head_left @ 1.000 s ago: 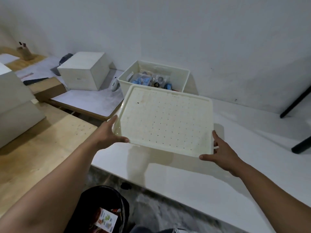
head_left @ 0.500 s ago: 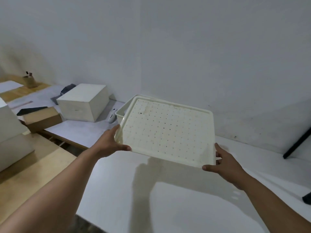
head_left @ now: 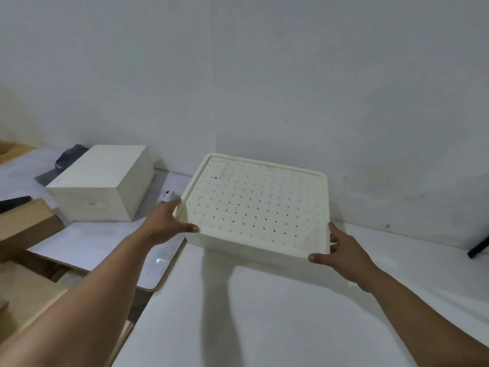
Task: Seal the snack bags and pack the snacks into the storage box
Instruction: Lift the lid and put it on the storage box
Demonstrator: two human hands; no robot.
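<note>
Your left hand (head_left: 165, 223) and right hand (head_left: 344, 254) each grip an edge of the dotted lid (head_left: 255, 207), thumbs on top, which covers the storage box (head_left: 246, 247) on the white table (head_left: 264, 313). A closed white box (head_left: 103, 186) stands to the left.

Head-worn view, forward and down

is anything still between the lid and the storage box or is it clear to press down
Nothing visible stands between them. The perforated lid already covers the storage box, hiding its contents. The left hand and right hand grip the lid's side edges.
</note>
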